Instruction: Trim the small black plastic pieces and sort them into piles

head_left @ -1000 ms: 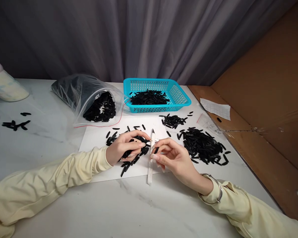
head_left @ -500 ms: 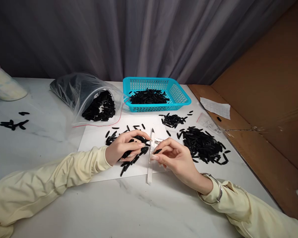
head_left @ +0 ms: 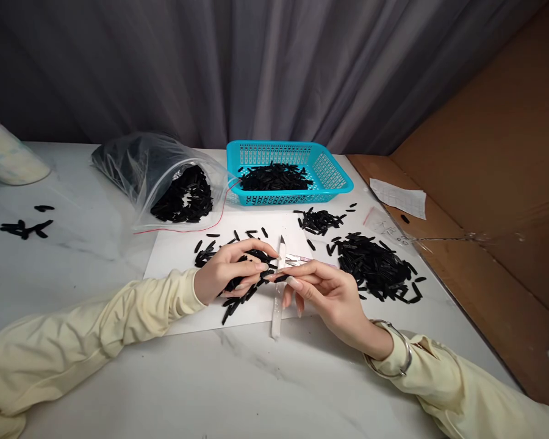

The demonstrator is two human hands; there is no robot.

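My left hand (head_left: pixel 224 271) curls around several slim black pieces (head_left: pixel 236 282), with thumb and forefinger close together at one of them. Opposite it, my right hand (head_left: pixel 332 296) pinches a single small black piece (head_left: pixel 282 278) between thumb and fingertips, very near the left fingertips. What exactly these pieces are I cannot tell. A white pen-shaped tool (head_left: pixel 276 320) with a dark pointed tip lies between the hands, partly covered by the right fingers. More black pieces (head_left: pixel 231 311) are scattered on the white paper (head_left: pixel 169 259) around and beneath my left hand.
A blue basket (head_left: pixel 341 183) with black pieces stands at the back. Left of it lies an open clear bag (head_left: pixel 141 171) of them. Two piles sit at right, a large one (head_left: pixel 373 268) and a smaller one (head_left: pixel 320 221). A pale bottle-like object (head_left: pixel 13 155) is far left.
My right hand's fingers have stretched leftwards across the white tool, bringing the pinched black piece closer to my left hand. The left hand stays in place.
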